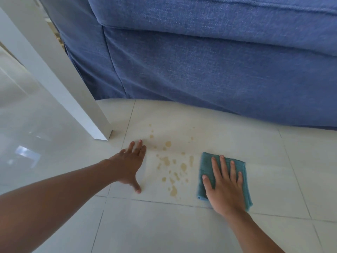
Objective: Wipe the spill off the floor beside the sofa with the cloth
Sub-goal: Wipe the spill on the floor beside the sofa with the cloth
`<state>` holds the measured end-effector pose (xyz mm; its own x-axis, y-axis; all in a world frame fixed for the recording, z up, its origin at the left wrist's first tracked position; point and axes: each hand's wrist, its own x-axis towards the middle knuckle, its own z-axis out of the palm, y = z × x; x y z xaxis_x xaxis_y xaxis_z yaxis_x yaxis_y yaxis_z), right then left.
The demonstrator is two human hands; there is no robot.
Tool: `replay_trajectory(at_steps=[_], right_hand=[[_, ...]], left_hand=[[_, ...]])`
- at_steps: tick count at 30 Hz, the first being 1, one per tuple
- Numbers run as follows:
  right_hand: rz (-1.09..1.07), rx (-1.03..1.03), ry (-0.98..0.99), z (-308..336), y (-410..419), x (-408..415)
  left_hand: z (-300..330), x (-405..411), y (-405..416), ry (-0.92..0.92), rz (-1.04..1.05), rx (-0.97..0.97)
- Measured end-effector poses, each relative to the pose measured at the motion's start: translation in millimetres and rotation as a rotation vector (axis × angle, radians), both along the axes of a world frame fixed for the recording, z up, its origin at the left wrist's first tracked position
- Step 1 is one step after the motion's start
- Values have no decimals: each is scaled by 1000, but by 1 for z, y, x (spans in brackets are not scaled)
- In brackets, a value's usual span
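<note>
Teal cloth (206, 172): lay folded on the white tiled floor (273, 161), just right of the spill.
Spill (173, 167): tan drops sat between both hands, near the blue sofa (200, 70).
Right hand (225, 187): pressed flat on the cloth, fingers spread.
Left hand (129, 165): rested open on the floor, beside a white table leg (54, 70).

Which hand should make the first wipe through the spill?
Right. The right hand lies flat on the cloth, just right of the spill, so it can sweep left. The left hand is braced, bare, on the floor.
</note>
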<state>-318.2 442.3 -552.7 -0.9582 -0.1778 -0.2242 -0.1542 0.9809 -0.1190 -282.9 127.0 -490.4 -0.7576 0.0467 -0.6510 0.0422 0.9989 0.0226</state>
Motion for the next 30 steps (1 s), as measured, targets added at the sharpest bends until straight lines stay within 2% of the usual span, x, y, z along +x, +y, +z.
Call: replay_trajectory(at_steps=[3, 6, 8, 9, 11, 13, 14, 17, 20, 22, 25, 26, 28, 30], right_hand=[[-187, -23, -18, -4, -45, 7], [36, -103, 62, -6, -53, 58], [184, -64, 81, -7, -24, 71], [193, -41, 103, -7, -13, 65], [31, -9, 124, -8, -17, 41], [-168, -33, 62, -7, -57, 27], [-200, -54, 45, -4, -79, 33], [33, -145, 93, -4, -98, 84], [211, -135, 88, -5, -53, 94], [107, -81, 121, -6, -43, 66], [-141, -99, 7, -4, -90, 27], [-129, -101, -10, -2, -107, 33], [53, -161, 56, -3, -116, 62], [242, -170, 62, -5, -87, 82]], left_hand=[[-2, 1, -4, 8, -3, 5], [-4, 1, -2, 0, -16, -10], [-3, -1, 1, -19, -18, -23], [-2, -2, 1, -26, -22, -25], [0, -2, -3, -21, -38, -28], [2, -2, -9, -38, -77, -31], [2, -2, -12, -50, -96, -32], [2, 0, -16, -53, -114, -38], [3, 0, -15, -25, -112, -46], [3, 1, -15, 6, -110, -64], [1, 6, -18, 26, -59, -57], [1, 8, -19, 15, -30, -41], [2, 9, -21, -10, 9, -23], [3, 4, -21, -34, 11, -32]])
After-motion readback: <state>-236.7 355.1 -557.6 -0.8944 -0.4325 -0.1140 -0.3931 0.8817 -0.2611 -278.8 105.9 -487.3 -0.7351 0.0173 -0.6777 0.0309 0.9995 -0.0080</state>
